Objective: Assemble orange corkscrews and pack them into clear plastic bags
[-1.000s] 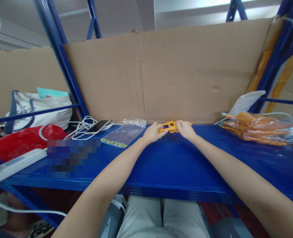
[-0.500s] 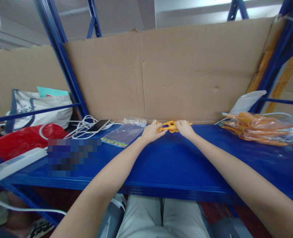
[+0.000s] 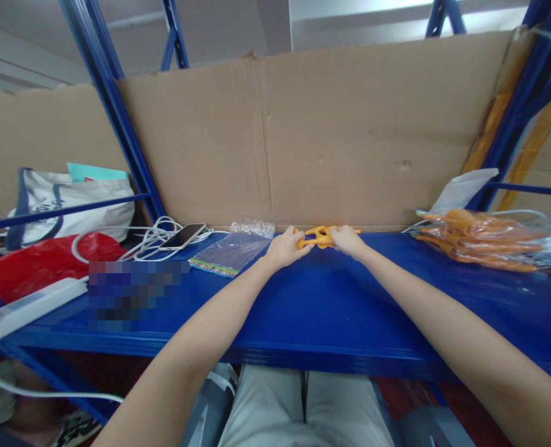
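Both my arms reach across the blue shelf (image 3: 331,304) to its back edge. A small orange plastic piece (image 3: 318,236) lies there against the cardboard wall (image 3: 350,136). My left hand (image 3: 284,247) pinches its left end with closed fingers. My right hand (image 3: 347,239) grips its right end, fingers curled over it. The piece's middle shows between the two hands; its ends are partly hidden by my fingers.
A clear bag of orange pieces (image 3: 480,248) lies at the right. A flat plastic packet (image 3: 231,253), a phone (image 3: 183,236) with white cable (image 3: 151,239), a red bag (image 3: 42,264) and a white tote (image 3: 70,208) sit at the left. Blue uprights (image 3: 117,118) flank the shelf.
Both hands stay on the orange piece; they and it have crept slightly back toward the cardboard. Nothing else has moved.
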### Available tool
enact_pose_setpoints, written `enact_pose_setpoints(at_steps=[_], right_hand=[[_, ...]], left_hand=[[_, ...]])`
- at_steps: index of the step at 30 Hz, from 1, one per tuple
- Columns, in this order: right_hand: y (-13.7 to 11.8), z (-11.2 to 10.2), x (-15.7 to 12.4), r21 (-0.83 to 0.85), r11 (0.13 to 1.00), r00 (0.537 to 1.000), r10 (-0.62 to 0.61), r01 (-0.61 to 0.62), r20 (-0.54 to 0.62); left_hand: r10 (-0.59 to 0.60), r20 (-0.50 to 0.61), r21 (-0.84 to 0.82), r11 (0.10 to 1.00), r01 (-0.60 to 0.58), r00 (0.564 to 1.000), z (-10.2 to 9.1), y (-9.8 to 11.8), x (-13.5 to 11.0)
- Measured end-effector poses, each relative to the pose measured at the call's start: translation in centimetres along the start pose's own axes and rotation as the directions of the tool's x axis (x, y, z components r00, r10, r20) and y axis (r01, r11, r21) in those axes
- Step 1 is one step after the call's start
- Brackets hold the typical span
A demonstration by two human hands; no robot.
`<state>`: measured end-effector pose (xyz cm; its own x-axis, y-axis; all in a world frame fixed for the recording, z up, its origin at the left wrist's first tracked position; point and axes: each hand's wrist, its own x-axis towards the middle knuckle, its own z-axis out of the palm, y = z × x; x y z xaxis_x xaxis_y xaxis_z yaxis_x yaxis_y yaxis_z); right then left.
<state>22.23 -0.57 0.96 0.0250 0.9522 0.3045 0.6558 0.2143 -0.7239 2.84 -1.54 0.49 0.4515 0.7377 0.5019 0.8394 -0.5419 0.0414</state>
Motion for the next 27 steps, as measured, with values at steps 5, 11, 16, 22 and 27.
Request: enact_pose_setpoints(at_steps=[5, 11, 16, 22, 27], right_hand=[[-1.4, -0.2, -1.3, 0.080, 0.983, 0.986, 0.167, -0.166, -0.003], [-2.1, -0.4, -1.6, 0.099, 0.940, 0.945, 0.322, -0.327, 0.064], [-1.6, -0.1, -1.0, 0.065, 0.918, 0.919, 0.385, -0.390, 0.085], [-1.5, -0.3, -0.8, 0.064, 0.903, 0.901, 0.414, -0.424, 0.128], [-1.3, -0.5, -0.6, 0.052, 0.884, 0.877, 0.450, -0.464, 0.170]], left_hand=[[0.013, 0.012, 0.008, 1.000, -0.013, 1.000, 0.1, -0.1, 0.1], [0.009, 0.024, 0.029, 1.000, -0.010, 1.000, 0.1, 0.1, 0.1], [0.015, 0.036, 0.062, 0.998, -0.017, 0.999, 0.0, 0.2, 0.1], [0.005, 0.052, 0.073, 0.997, -0.009, 0.999, -0.2, 0.3, 0.1], [0.013, 0.054, 0.100, 0.995, -0.018, 0.998, -0.3, 0.7, 0.0]])
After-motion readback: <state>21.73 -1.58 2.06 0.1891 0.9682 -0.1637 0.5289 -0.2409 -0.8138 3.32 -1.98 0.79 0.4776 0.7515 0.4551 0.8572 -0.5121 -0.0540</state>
